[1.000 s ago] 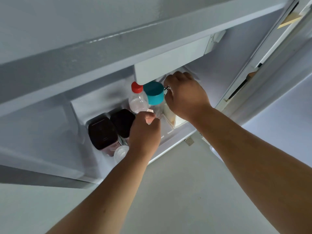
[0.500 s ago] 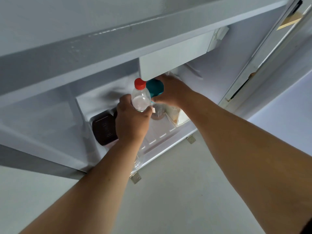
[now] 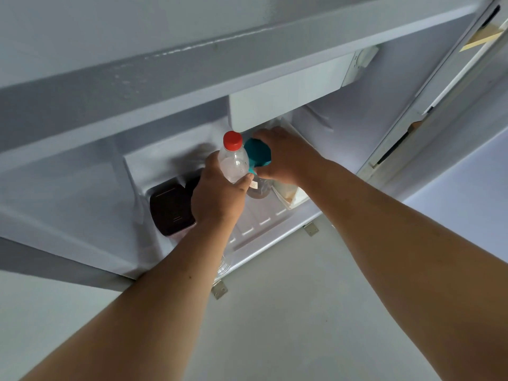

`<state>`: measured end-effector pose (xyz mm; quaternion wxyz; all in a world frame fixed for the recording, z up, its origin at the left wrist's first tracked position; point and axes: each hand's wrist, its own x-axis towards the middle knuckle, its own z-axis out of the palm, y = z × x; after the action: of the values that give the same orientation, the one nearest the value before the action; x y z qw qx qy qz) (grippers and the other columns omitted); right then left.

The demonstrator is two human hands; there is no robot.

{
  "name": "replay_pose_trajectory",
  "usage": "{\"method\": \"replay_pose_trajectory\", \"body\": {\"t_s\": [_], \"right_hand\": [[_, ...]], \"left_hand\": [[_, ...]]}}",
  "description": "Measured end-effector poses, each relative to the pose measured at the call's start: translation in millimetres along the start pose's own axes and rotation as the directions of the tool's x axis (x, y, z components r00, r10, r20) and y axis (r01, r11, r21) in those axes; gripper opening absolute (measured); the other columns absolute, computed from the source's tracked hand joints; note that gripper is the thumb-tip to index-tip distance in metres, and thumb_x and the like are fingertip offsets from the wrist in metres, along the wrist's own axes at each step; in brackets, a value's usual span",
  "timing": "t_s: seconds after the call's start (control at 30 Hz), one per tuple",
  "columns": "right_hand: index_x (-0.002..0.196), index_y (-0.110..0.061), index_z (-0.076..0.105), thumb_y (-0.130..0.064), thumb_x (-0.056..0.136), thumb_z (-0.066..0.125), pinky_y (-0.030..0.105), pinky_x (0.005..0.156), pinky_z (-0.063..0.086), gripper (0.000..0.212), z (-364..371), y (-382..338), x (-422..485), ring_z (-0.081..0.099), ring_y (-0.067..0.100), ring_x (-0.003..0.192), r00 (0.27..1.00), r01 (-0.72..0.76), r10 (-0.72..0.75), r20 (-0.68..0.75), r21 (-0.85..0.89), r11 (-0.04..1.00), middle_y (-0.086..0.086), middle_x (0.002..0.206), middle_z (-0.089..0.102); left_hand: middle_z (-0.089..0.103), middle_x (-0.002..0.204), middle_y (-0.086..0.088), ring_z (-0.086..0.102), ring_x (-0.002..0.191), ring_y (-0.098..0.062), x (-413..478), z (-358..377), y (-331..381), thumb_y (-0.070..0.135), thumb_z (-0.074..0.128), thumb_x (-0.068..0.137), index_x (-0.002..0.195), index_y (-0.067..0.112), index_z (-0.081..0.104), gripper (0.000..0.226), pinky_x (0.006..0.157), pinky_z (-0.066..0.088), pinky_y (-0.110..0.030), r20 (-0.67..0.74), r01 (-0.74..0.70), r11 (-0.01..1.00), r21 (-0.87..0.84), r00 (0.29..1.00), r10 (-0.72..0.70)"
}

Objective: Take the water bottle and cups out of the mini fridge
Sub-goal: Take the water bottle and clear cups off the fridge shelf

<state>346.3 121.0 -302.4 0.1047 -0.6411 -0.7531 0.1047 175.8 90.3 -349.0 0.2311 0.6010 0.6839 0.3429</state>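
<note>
Two bare forearms, apparently sleeveless, no visible jewellery.

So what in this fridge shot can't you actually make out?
- Lower half of the water bottle: covered by the left hand, head view.
- Cup with the teal lid: the body is mostly behind the right hand and the bottle.
- Second dark-lidded container: nearly all hidden by the left hand, beside the fully seen one.
- Clear thing under the left forearm: too little shows to name it.
- Carton: label blocked by the right wrist.
</note>
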Motion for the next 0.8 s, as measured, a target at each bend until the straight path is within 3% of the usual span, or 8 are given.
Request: {"method": "replay_pose_trajectory", "body": {"t_s": [0.1,0.23,0.4,0.57,0.7,0.8], "right_hand": [[0.145,-0.036,0.047,-0.042,0.077,0.079,0.037,0.098,0.050,0.075,-3.7,0.5,-3.8,0.056,0.025,0.118,1.000,0.016,-0.016,0.026,-0.032,0.999,0.002,0.132,0.058],[0.148,-0.037,0.044,-0.037,0.082,0.075,0.034,0.103,0.045,0.073,-5.1,3.4,-7.7,0.054,0.024,0.126,0.998,0.040,-0.038,0.044,-0.052,0.998,0.002,0.140,0.055],[0.156,-0.041,0.032,-0.043,0.077,0.081,0.030,0.094,0.047,0.093,-11.3,-2.5,-8.3,0.056,0.024,0.128,0.998,0.015,-0.016,0.063,0.023,1.000,-0.001,0.153,0.047],[0.148,-0.034,0.045,-0.030,0.089,0.072,0.042,0.097,0.052,0.065,-5.8,-7.2,-9.0,0.059,0.028,0.124,0.996,0.030,-0.025,0.083,-0.061,0.998,-0.001,0.148,0.048],[0.149,-0.033,0.046,-0.031,0.091,0.071,0.039,0.092,0.051,0.064,-5.6,-9.8,-6.2,0.061,0.031,0.120,0.998,0.002,-0.001,0.061,-0.012,1.000,0.001,0.146,0.048],[0.151,-0.035,0.044,-0.037,0.090,0.070,0.042,0.099,0.050,0.066,-7.5,-7.7,-7.0,0.059,0.030,0.125,0.998,0.006,-0.006,0.070,0.002,1.000,0.000,0.150,0.047]], "left_hand": [[0.069,0.127,0.003,0.068,0.110,-0.031,0.5,0.7,-0.6,0.053,0.079,0.079,0.140,0.029,0.046,0.073,0.078,0.044,-0.034,-0.001,0.035,0.999,-0.017,0.999,-0.035],[0.069,0.128,0.001,0.067,0.111,-0.033,1.1,1.4,-1.6,0.051,0.079,0.080,0.140,0.027,0.046,0.073,0.082,0.049,-0.038,-0.007,0.018,1.000,0.005,1.000,-0.018],[0.067,0.131,-0.002,0.066,0.112,-0.033,1.1,2.3,0.1,0.049,0.077,0.081,0.141,0.024,0.045,0.073,0.077,0.041,-0.033,-0.008,0.003,1.000,-0.002,1.000,-0.003],[0.069,0.118,0.001,0.067,0.102,-0.028,-9.1,-3.4,3.3,0.043,0.080,0.077,0.127,0.022,0.051,0.061,0.076,0.046,-0.031,-0.042,-0.060,0.993,-0.105,0.998,0.056],[0.067,0.114,0.003,0.065,0.096,-0.023,-22.7,-8.0,6.5,0.041,0.082,0.075,0.123,0.021,0.054,0.060,0.074,0.049,-0.032,-0.049,-0.145,0.981,-0.126,0.989,0.140],[0.065,0.111,0.006,0.063,0.090,-0.022,-30.8,-10.5,8.3,0.046,0.083,0.072,0.120,0.025,0.051,0.061,0.073,0.051,-0.035,-0.042,-0.154,0.980,-0.123,0.988,0.150]]}}
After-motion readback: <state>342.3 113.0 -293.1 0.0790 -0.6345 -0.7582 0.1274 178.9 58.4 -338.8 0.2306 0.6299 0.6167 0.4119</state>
